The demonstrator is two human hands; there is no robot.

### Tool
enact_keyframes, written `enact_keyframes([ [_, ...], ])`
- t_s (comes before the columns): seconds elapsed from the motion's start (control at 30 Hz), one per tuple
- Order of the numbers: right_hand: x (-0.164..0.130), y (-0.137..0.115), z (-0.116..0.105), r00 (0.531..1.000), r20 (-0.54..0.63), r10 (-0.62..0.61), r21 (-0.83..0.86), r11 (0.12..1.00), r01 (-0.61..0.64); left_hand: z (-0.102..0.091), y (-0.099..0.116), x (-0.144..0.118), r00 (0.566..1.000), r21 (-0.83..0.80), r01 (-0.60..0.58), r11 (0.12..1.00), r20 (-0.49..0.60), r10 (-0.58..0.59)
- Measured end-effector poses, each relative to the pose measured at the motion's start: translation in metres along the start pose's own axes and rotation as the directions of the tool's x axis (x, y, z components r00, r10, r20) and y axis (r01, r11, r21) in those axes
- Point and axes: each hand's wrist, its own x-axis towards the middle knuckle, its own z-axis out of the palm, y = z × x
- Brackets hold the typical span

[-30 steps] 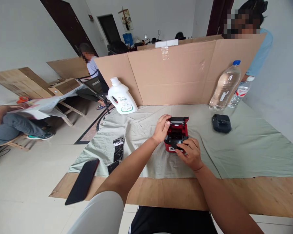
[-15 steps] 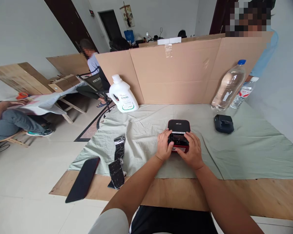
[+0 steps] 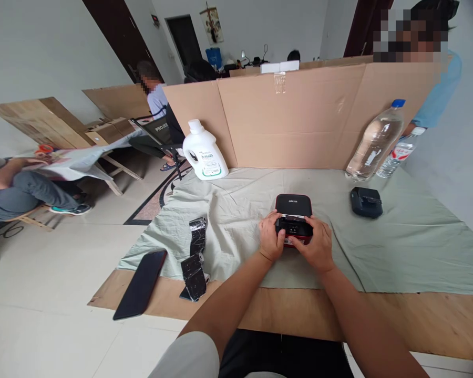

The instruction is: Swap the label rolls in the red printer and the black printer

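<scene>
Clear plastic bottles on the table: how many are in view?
2. The large clear bottle with a blue cap stands at the far right by the cardboard screen; the smaller bottle is just right of it, partly hidden.

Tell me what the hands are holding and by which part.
Both hold the small red and black printer by its near end: the left hand on the near left corner, the right hand on the near right, as it rests on the cloth.

Pale green cloth spread on the wooden tabletop. Centre: small red-and-black printer. Far left: white plastic jug. Far right: clear water bottle, with a small black device just before it. Near left: black phone. Behind all: brown cardboard screen.
</scene>
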Motion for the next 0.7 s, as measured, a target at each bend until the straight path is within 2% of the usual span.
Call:
enact_keyframes([
  [0.07,-0.005,0.003,0.002,1.0,-0.016,-0.013,0.076,0.997,0.014,0.0,0.003,-0.005,0.999,-0.017,0.0,1.0,-0.036,-0.001],
  [0.17,-0.014,0.008,0.008,0.998,-0.05,0.033,0.166,0.986,-0.024,-0.004,0.007,-0.011,1.0,-0.036,0.003,0.999,-0.014,-0.003],
  [0.27,-0.022,0.009,0.016,0.974,-0.021,0.224,0.251,0.944,-0.212,-0.009,0.009,-0.015,0.999,-0.086,0.028,0.996,0.046,-0.024],
  [0.33,-0.026,0.007,0.02,0.931,0.075,0.357,0.333,0.871,-0.361,-0.008,0.009,-0.018,0.993,-0.159,0.12,0.98,0.041,-0.115],
  [0.4,-0.028,0.001,0.021,0.884,0.179,0.433,0.39,0.793,-0.468,-0.004,0.008,-0.02,0.951,-0.267,0.307,0.913,0.041,-0.308],
  [0.47,-0.028,-0.006,0.019,0.855,0.223,0.469,0.404,0.753,-0.519,0.0,0.007,-0.02,0.857,-0.381,0.509,0.772,0.139,-0.496],
  [0.53,-0.026,-0.015,0.02,0.856,0.216,0.47,0.402,0.756,-0.516,-0.002,0.005,-0.017,0.772,-0.441,0.629,0.64,0.261,-0.579],
  [0.57,-0.023,-0.02,0.022,0.864,0.211,0.457,0.401,0.766,-0.503,-0.006,0.003,-0.014,0.752,-0.46,0.652,0.603,0.286,-0.594],
  [0.63,-0.012,-0.031,0.031,0.883,0.209,0.42,0.394,0.791,-0.469,-0.02,-0.003,-0.003,0.75,-0.486,0.644,0.591,0.246,-0.614],
  [0.7,0.006,-0.045,0.049,0.905,0.219,0.365,0.391,0.816,-0.425,-0.041,-0.016,0.014,0.773,-0.501,0.603,0.621,0.175,-0.61],
])
